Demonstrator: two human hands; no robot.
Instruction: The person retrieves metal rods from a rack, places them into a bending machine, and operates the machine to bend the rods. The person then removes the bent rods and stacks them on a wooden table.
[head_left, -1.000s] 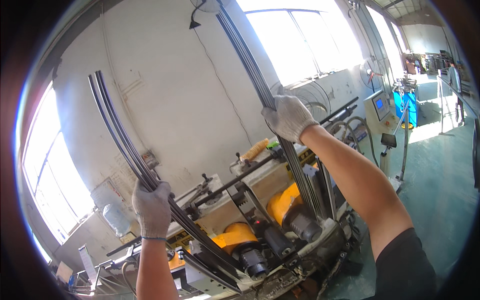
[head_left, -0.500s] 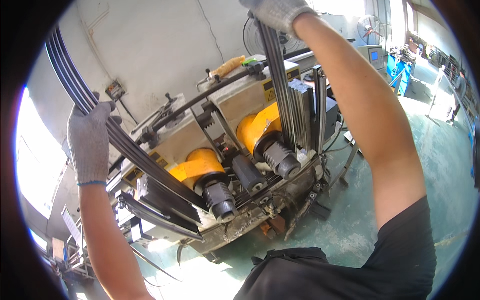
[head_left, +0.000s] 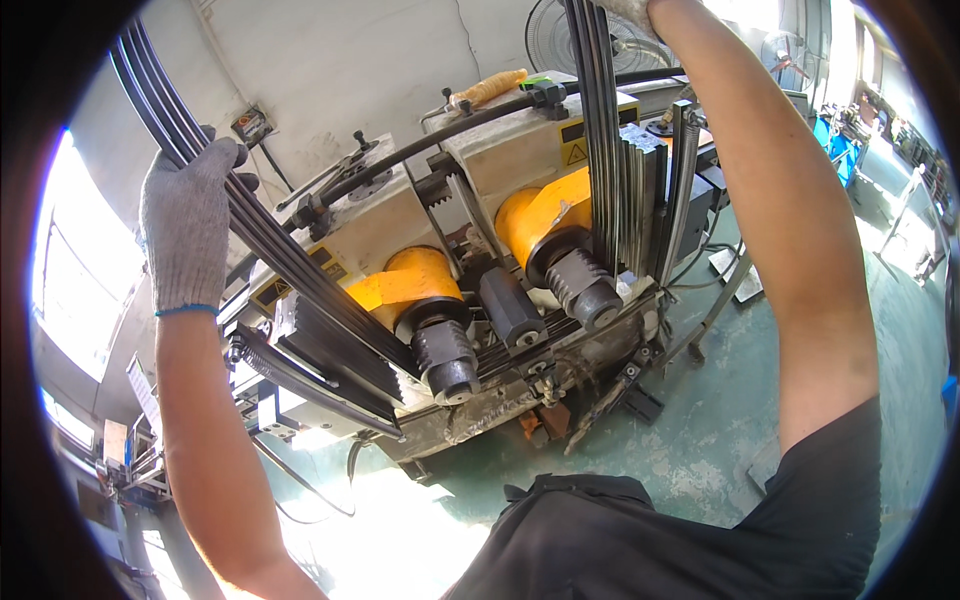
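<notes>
Fingers (head_left: 222,152) of the left hand (head_left: 188,225), gloved in pale grey knit with a blue hem, are wrapped right around a left bundle of long, thin, glossy dark strips (head_left: 310,280), metal by the look of it. Guessing the full wrap is there to stop the lengths fanning apart, since they're slim and run well past the hand at both ends. Lower down, that bundle slants in beside a ribbed black cylindrical roller (head_left: 445,350) under a curved orange housing (head_left: 410,285), so the machine probably steadies that end.

Right hand (head_left: 628,10) is mostly cut off by the top edge, so can't tell what its fingers are doing, sorry. It's up beside the right bundle of matching dark strips (head_left: 600,130), which stands nearly upright, its foot just beside the second ribbed black roller (head_left: 575,285). Arms spread wide makes sense to me: the two bundles lean apart, one per side. Can't see if they join up behind the rollers.

Black hexagonal block (head_left: 510,305) sits between the rollers, maybe as a central stop or clamp, but that's just my read.
</notes>
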